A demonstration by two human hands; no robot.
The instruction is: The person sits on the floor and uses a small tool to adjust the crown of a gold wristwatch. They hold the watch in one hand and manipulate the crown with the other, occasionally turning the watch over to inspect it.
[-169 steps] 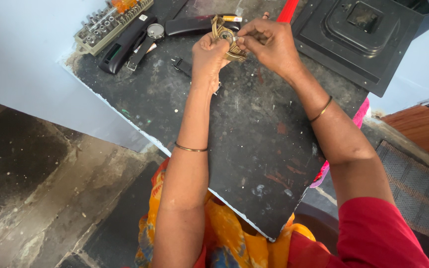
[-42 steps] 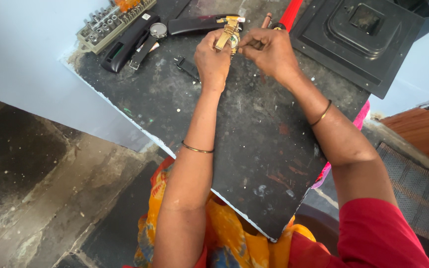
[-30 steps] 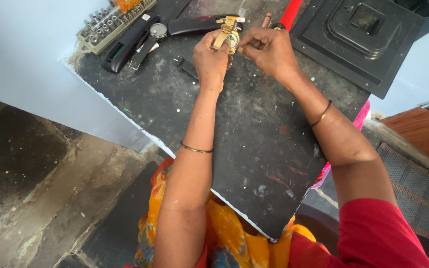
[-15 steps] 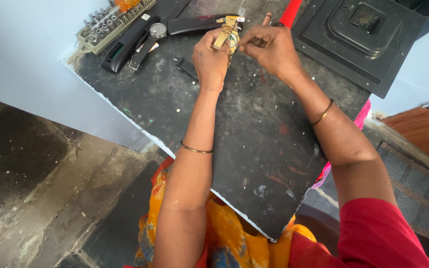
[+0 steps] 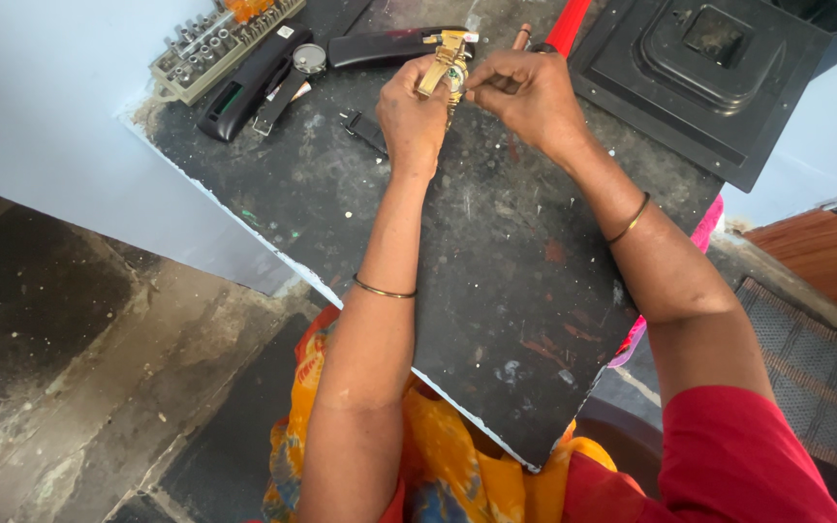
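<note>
Gold wristwatch (image 5: 446, 66) sits at the far edge of the dark worktop (image 5: 496, 291), pinched in my left hand (image 5: 411, 114). Right hand (image 5: 527, 95), arm extended, closes its fingertips on a thin tool touching the watch.

A small white label (image 5: 285, 32) sits on the grey bit holder (image 5: 207, 50) at the board's far-left corner.

Looks like a small watch-repair bench: scuffed dark worktop (image 5: 496, 291), a rack of screwdriver bits (image 5: 215, 44) at its far-left corner, a loose watch with strap (image 5: 288, 77) just right of that rack, bare concrete floor (image 5: 79, 349) below the worktop.
</note>
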